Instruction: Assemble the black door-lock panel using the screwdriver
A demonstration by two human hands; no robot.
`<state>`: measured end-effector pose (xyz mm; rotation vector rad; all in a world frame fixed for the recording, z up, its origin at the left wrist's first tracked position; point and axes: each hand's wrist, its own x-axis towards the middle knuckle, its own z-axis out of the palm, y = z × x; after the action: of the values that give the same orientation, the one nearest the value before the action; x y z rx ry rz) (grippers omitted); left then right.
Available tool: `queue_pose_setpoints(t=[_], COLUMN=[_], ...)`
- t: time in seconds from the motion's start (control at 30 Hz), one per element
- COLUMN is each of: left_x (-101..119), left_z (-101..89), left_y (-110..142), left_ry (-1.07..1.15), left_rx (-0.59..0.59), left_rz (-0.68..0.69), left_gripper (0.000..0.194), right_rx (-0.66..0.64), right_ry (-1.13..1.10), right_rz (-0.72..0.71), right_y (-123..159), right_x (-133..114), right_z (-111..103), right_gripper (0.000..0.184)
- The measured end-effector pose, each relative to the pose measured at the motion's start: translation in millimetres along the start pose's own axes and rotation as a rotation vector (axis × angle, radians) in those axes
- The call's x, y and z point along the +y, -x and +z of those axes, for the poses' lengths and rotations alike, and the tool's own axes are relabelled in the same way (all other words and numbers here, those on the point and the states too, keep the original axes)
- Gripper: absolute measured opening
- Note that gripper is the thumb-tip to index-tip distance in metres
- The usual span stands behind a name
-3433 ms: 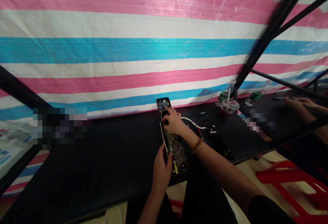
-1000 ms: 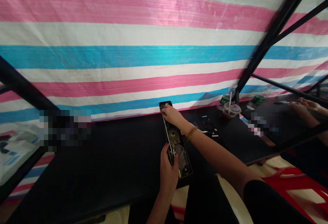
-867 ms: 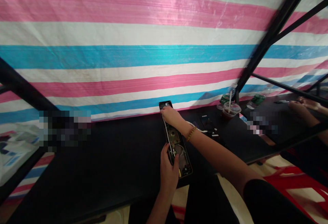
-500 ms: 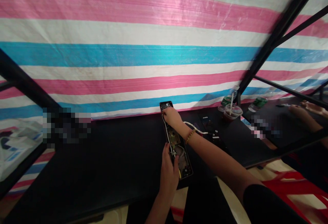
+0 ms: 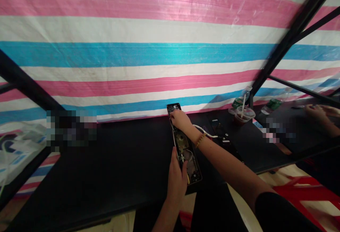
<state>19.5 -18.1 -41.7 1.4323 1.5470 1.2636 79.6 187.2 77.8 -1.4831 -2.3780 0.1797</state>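
A long, narrow black housing (image 5: 197,173), open on top like a door lock's body, lies lengthwise on the black table. Inside it are a brass-coloured metal plate (image 5: 182,142) and thin white wires (image 5: 174,135). My left hand (image 5: 175,179) grips the housing's lower left side, thumb over the edge and fingers along the side. At the far end, my right hand (image 5: 181,120) is closed in a pinch just inside the housing. A white wire runs up to those fingertips; what they hold is hidden. Another white cable (image 5: 204,131) passes from behind my right hand towards a flat black panel (image 5: 230,148).
Right of the panel stand a plastic cup (image 5: 243,114) with a straw and a green-labelled bottle (image 5: 237,102). Black metal posts (image 5: 276,44) rise at both sides, before a striped tarp (image 5: 148,55). Another person's hands (image 5: 321,113) are at the far right.
The view has shifted slightly, so everything sits a little further right. Both hands keep nearly the same places on the housing.
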Motion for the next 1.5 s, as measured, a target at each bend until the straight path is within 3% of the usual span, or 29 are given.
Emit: queue_pose_setpoints(t=[0.3,0.4,0.47,0.53,0.6,0.7,0.77,0.83,0.9,0.93,1.07,1.2,1.27,1.37,1.43,1.5], left_x=[10,7,4,2,4,21,40,62,82,89,106,105,104,107,111,114], left_z=[-6.8,-8.5,-9.9,-12.4,-16.2,-21.9,-20.6,-9.9,11.6,25.4,78.8,98.6,93.7,71.5,49.4,24.7], left_y=[-4,-7,-10,-11,-11,-7,-2,-1,-9,-16,-64,-102,-108,-101,-87,-66], left_ry=[-0.048,-0.054,-0.058,-0.059,-0.077,-0.185,-0.24,-0.225,-0.231,-0.284,-0.766,-0.844,-0.851,-0.808,-0.646,-0.401], left_rx=[0.048,0.09,0.102,0.096,0.108,0.199,0.241,0.162,-0.038,-0.152,-0.427,-0.516,-0.53,-0.507,-0.383,-0.162], left_rz=[-0.025,-0.016,0.006,0.021,0.062,0.232,0.364,0.468,0.567,0.617,0.791,0.801,0.803,0.815,0.814,0.761], left_gripper=[0.063,0.064,0.063,0.061,0.056,0.045,0.033,0.022,0.02,0.022,0.037,0.025,0.024,0.023,0.025,0.026], right_rx=[0.031,0.175,0.359,0.431,0.407,0.375,0.28,0.223,0.28,0.337,0.54,0.66,0.721,0.808,0.844,0.847], right_ry=[-0.066,-0.137,-0.213,-0.221,-0.175,-0.141,-0.1,-0.085,-0.136,-0.163,-0.207,-0.265,-0.327,-0.363,-0.367,-0.442], right_rz=[-0.043,-0.04,0.033,0.203,0.384,0.487,0.559,0.588,0.518,0.505,0.487,0.442,0.45,0.517,0.621,0.751], right_y=[10,37,67,104,148,222,270,309,335,342,342,338,344,358,365,367], right_x=[-9,3,24,53,87,129,144,151,152,152,151,142,134,123,119,114], right_z=[-2,-4,-5,-8,-12,-18,-14,-3,11,18,32,29,26,21,17,11], right_gripper=[0.022,0.026,0.027,0.026,0.024,0.021,0.022,0.037,0.05,0.049,0.03,0.025,0.023,0.021,0.025,0.031])
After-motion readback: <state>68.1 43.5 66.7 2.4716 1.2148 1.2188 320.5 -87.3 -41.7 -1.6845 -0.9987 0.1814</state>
